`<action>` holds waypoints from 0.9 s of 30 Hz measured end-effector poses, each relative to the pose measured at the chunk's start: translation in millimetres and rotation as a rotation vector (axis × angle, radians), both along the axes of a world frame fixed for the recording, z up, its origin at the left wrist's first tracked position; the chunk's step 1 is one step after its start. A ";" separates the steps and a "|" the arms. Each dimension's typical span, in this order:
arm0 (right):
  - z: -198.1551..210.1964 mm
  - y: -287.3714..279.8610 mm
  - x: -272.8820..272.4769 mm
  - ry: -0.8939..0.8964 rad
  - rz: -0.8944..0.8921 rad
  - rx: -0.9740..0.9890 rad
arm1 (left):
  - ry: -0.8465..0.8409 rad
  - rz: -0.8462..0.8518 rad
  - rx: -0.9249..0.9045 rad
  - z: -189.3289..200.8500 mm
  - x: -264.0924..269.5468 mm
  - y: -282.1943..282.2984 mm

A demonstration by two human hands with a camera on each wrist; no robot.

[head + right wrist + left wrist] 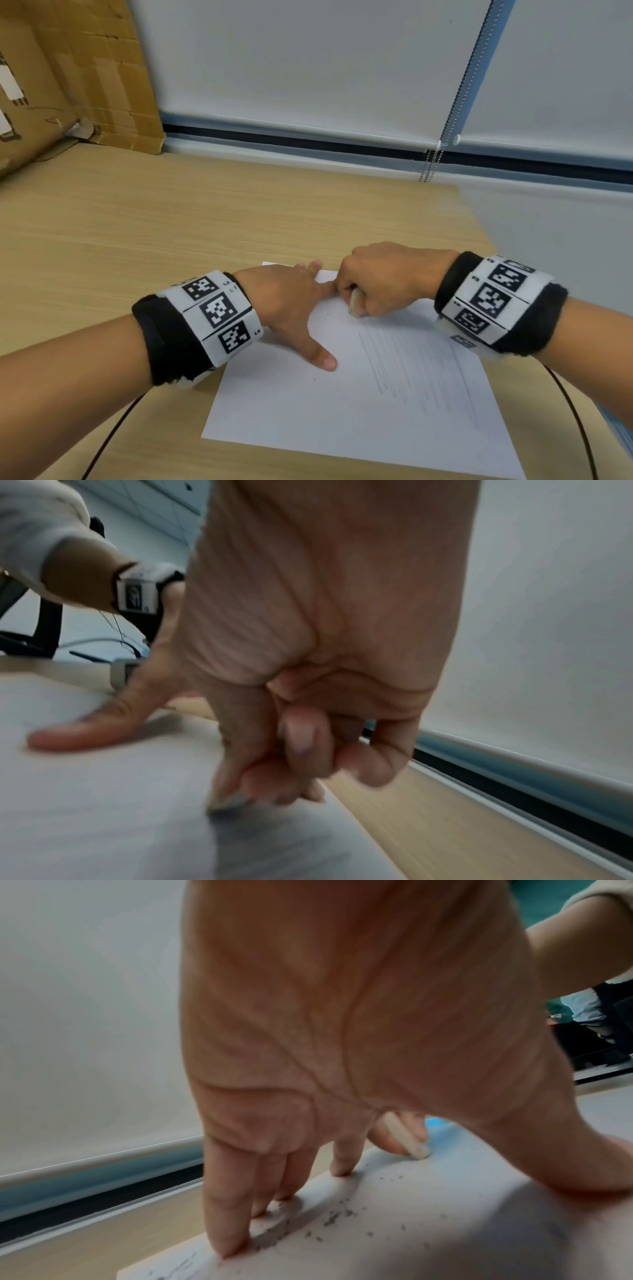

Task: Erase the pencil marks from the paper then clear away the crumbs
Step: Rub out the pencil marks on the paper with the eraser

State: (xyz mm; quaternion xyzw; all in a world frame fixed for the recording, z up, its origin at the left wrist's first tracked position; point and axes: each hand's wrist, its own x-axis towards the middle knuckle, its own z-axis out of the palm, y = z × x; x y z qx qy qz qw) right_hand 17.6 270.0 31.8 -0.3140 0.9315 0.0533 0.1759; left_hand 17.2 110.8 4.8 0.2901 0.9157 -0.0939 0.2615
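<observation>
A white sheet of paper (342, 404) lies on the wooden desk (171, 222), with faint pencil lines (418, 370) across its right half. My left hand (294, 301) presses flat on the paper's far left part, fingers straight and thumb spread. My right hand (376, 277) grips a pale eraser (354, 301) whose lower end touches the paper near its far edge. In the left wrist view dark eraser crumbs (329, 1218) lie scattered by my fingertips (229, 1250), and the eraser (405, 1137) shows beyond. The right wrist view is blurred; the eraser tip (229, 802) meets the paper (103, 818).
A cardboard box (68, 75) stands at the desk's far left corner. A roller blind (308, 61) with a bead chain (442, 144) hangs behind the desk. Black cables (113, 431) run over the front edge on both sides. The desk's right edge (479, 219) is near the paper.
</observation>
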 end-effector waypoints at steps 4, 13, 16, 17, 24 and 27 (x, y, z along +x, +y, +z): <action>-1.4 2.6 14.0 -0.016 -0.007 -0.036 | 0.000 -0.002 -0.024 2.9 1.1 2.7; -0.4 -0.8 22.3 0.023 -0.012 -0.064 | -0.012 -0.002 -0.032 2.2 -0.1 2.9; 5.2 -2.1 32.4 -0.100 0.019 0.008 | -0.007 0.000 -0.054 3.8 1.9 4.4; 5.7 -3.2 30.0 -0.074 0.013 0.003 | -0.006 -0.002 -0.051 4.2 2.3 4.5; 2.9 -1.3 43.6 -0.145 0.028 0.020 | -0.001 0.008 -0.065 3.4 2.6 4.9; 6.0 -4.5 35.4 -0.076 0.016 0.018 | 0.000 0.007 -0.055 3.5 2.0 4.6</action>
